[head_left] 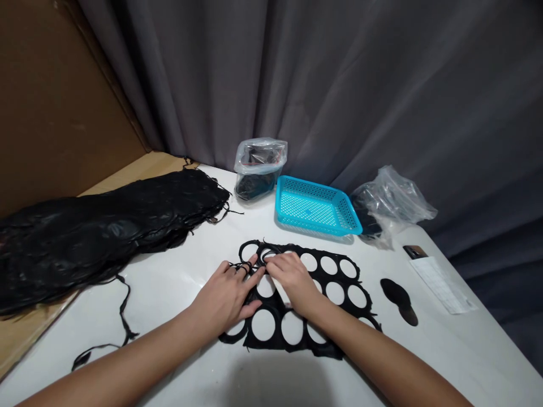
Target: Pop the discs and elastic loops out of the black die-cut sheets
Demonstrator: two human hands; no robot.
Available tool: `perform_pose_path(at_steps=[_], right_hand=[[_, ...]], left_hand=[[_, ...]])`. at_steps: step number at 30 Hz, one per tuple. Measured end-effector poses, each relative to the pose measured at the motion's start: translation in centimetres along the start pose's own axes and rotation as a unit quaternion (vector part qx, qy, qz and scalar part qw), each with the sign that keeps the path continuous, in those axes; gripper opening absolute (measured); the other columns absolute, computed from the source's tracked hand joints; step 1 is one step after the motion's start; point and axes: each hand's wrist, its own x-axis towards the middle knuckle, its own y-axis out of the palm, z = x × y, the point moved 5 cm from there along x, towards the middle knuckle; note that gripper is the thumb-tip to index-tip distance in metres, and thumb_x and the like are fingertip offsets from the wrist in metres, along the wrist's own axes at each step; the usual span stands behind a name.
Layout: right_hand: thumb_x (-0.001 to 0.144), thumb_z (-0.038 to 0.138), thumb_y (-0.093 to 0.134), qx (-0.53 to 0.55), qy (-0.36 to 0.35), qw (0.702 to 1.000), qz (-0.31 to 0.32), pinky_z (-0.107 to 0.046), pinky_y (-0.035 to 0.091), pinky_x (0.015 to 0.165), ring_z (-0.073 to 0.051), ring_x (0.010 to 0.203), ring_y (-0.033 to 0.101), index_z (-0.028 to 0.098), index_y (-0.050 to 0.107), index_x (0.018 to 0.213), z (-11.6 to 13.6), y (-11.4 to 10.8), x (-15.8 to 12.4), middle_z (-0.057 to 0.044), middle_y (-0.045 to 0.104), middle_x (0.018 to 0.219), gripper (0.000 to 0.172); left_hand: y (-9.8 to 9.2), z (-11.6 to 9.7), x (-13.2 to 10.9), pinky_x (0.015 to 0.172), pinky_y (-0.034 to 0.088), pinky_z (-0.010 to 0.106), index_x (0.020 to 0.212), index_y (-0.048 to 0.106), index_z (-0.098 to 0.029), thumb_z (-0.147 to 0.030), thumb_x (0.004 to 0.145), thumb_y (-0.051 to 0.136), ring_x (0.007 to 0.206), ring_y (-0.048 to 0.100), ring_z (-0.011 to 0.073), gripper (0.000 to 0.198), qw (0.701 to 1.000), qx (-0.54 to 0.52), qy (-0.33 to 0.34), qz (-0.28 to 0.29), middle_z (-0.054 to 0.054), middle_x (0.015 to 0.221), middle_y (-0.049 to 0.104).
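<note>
A black sheet (271, 322) with rows of round holes lies flat on the white table, its edges ragged. My left hand (224, 294) rests on its left part, fingers stretched and apart, with thin black strands (242, 265) lying across them. My right hand (294, 280) is closed round a pale, straight-edged object (280, 291), whose kind I cannot make out. The fingertips of this hand are at the upper left holes, close to my left fingers. What lies under the right palm is hidden.
A thick pile of black sheets (106, 220) covers the left side. Behind are a clear plastic bag (258, 169), a blue basket (314, 210) and another plastic bag (394, 198). On the right lie black round pieces (396, 295) and a paper (441, 285). A grey curtain (318, 85) hangs behind.
</note>
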Motion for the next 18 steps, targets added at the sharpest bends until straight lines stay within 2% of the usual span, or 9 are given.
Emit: perform_pose_path(at_steps=[1, 3, 5, 7, 9, 10, 12, 14, 18], right_hand=[[0.093, 0.014, 0.049, -0.023, 0.01, 1.0, -0.011, -0.044, 0.038, 0.086, -0.03, 0.102, 0.059, 0.019, 0.06, 0.101, -0.7, -0.7, 0.2, -0.014, 0.069, 0.112, 0.014], [0.095, 0.015, 0.044, -0.07, 0.058, 0.993, -0.074, -0.043, 0.037, 0.085, -0.029, 0.097, 0.06, 0.019, 0.06, 0.096, -2.8, -3.4, 0.6, -0.014, 0.069, 0.103, 0.016], [0.098, 0.02, 0.038, -0.126, 0.121, 0.969, -0.176, -0.042, 0.038, 0.086, -0.029, 0.096, 0.061, 0.019, 0.059, 0.09, -5.3, -7.2, 0.4, -0.014, 0.07, 0.101, 0.022], [0.099, 0.026, 0.04, -0.161, 0.192, 0.929, -0.273, -0.04, 0.039, 0.085, -0.028, 0.092, 0.062, 0.019, 0.058, 0.088, -7.4, -11.0, -0.1, -0.013, 0.071, 0.103, 0.023], [0.095, 0.03, 0.046, -0.139, 0.247, 0.905, -0.317, -0.037, 0.041, 0.08, -0.026, 0.084, 0.063, 0.02, 0.059, 0.086, -8.6, -13.1, -0.3, -0.011, 0.071, 0.097, 0.02], [0.093, 0.031, 0.049, -0.105, 0.264, 0.907, -0.313, -0.035, 0.041, 0.076, -0.024, 0.078, 0.062, 0.02, 0.06, 0.084, -8.7, -13.2, 0.0, -0.009, 0.071, 0.091, 0.019], [0.091, 0.034, 0.053, -0.004, 0.271, 0.926, -0.262, -0.031, 0.041, 0.068, -0.021, 0.068, 0.058, 0.021, 0.058, 0.076, -8.1, -11.8, 1.2, -0.004, 0.067, 0.076, 0.02], [0.09, 0.036, 0.056, 0.109, 0.264, 0.939, -0.194, -0.029, 0.039, 0.062, -0.018, 0.063, 0.055, 0.022, 0.054, 0.069, -6.5, -8.6, 2.7, -0.001, 0.061, 0.066, 0.025], [0.088, 0.032, 0.059, 0.287, 0.222, 0.93, -0.066, -0.027, 0.043, 0.065, -0.017, 0.07, 0.059, 0.021, 0.057, 0.073, -2.4, -1.6, 4.6, 0.0, 0.067, 0.075, 0.019]], left_hand=[[0.0, 0.0, 0.0, 0.086, 0.036, 0.045, 0.147, 0.047, -0.017, -0.047, 0.093, 0.063, 0.103, 0.066, 0.032, 0.063, 1.0, 0.002, -0.001, 0.003, 0.02, 0.148, 0.048], [0.0, 0.1, -0.1, 0.085, 0.036, 0.044, 0.147, 0.047, -0.018, -0.048, 0.094, 0.062, 0.1, 0.066, 0.0318, 0.063, 1.0, 0.003, -0.004, 0.009, 0.019, 0.149, 0.047], [0.0, 0.1, -0.1, 0.084, 0.037, 0.044, 0.148, 0.046, -0.02, -0.049, 0.094, 0.06, 0.098, 0.067, 0.0311, 0.063, 1.0, 0.004, -0.007, 0.017, 0.018, 0.15, 0.046], [-0.1, 0.1, -0.1, 0.084, 0.037, 0.043, 0.148, 0.046, -0.02, -0.049, 0.094, 0.06, 0.097, 0.067, 0.0304, 0.063, 1.0, 0.003, -0.006, 0.018, 0.019, 0.149, 0.047], [-0.3, 0.1, -0.1, 0.084, 0.037, 0.042, 0.147, 0.047, -0.019, -0.049, 0.094, 0.061, 0.1, 0.066, 0.0299, 0.062, 1.0, -0.001, -0.004, 0.013, 0.018, 0.15, 0.046], [-0.4, 0.1, -0.2, 0.084, 0.037, 0.042, 0.147, 0.047, -0.019, -0.048, 0.093, 0.062, 0.102, 0.065, 0.0297, 0.062, 1.0, -0.004, -0.003, 0.008, 0.017, 0.15, 0.046], [-0.5, 0.3, -0.4, 0.084, 0.038, 0.041, 0.147, 0.046, -0.018, -0.048, 0.093, 0.062, 0.103, 0.065, 0.0294, 0.064, 1.0, -0.005, -0.007, 0.0, 0.018, 0.15, 0.046], [-0.4, 0.7, -0.8, 0.084, 0.038, 0.042, 0.147, 0.046, -0.013, -0.045, 0.094, 0.062, 0.1, 0.066, 0.0294, 0.065, 1.0, 0.011, -0.025, -0.002, 0.021, 0.148, 0.047], [-0.3, 1.5, -1.9, 0.083, 0.037, 0.041, 0.142, 0.05, -0.008, -0.038, 0.095, 0.062, 0.097, 0.067, 0.03, 0.057, 0.998, 0.043, -0.054, -0.001, 0.025, 0.144, 0.05]])
